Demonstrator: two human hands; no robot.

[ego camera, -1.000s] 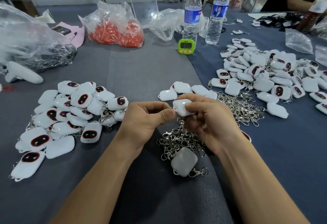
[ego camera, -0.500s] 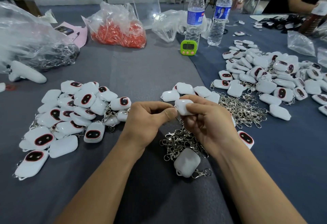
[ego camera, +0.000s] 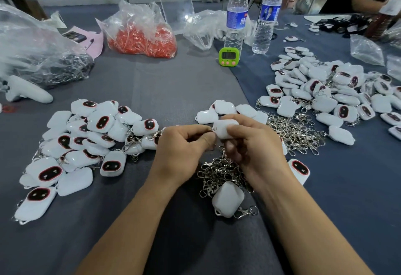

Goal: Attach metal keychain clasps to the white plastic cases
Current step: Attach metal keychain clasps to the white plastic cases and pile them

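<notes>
The case (ego camera: 225, 128), seemingly light, rigid and slick, is gripped at its sides by the right hand (ego camera: 256, 151) while the clasp (ego camera: 211, 130) is pinched by the left hand (ego camera: 184, 151).

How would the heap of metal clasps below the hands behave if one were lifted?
The heap of metal clasps looks interlocked, so neighbours would probably drag along. Its short chains of loose links suggest it is floppy, not stiff.

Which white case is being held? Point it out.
The white case gripped by the right hand, with the left hand pinching a clasp at its corner; every other case lies on the table.
</notes>
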